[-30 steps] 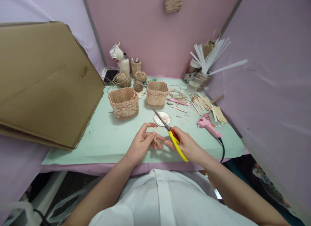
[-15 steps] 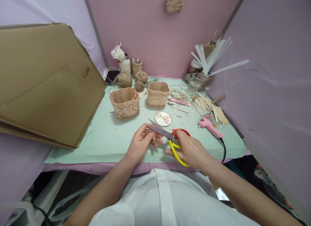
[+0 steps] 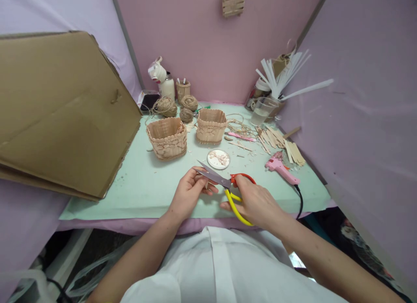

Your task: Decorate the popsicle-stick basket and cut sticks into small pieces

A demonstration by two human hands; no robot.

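Observation:
My right hand [image 3: 257, 201] is closed around the handles of a pair of scissors [image 3: 220, 179], one handle red and one yellow. Their blades are parted and point left, over the fingers of my left hand [image 3: 190, 192]. That hand pinches a small pale piece of wood [image 3: 206, 185], mostly hidden by fingers and blades. Just beyond the blades lies a round white dish [image 3: 218, 165] with small wooden bits in it. Farther back stand two woven-looking wooden baskets, a left one [image 3: 167, 146] and a right one [image 3: 211, 133].
A pink glue gun [image 3: 282, 170] with a black cord lies at the right, near flat wooden sticks [image 3: 272, 138]. Balls of twine [image 3: 166, 106] and a plastic cup [image 3: 262, 111] stand at the back. A large cardboard sheet [image 3: 65, 116] leans over the table's left side.
Both hands stay in nearly the same place. The scissor blades remain parted, with the tips only slightly shifted. The baskets and dish have not moved.

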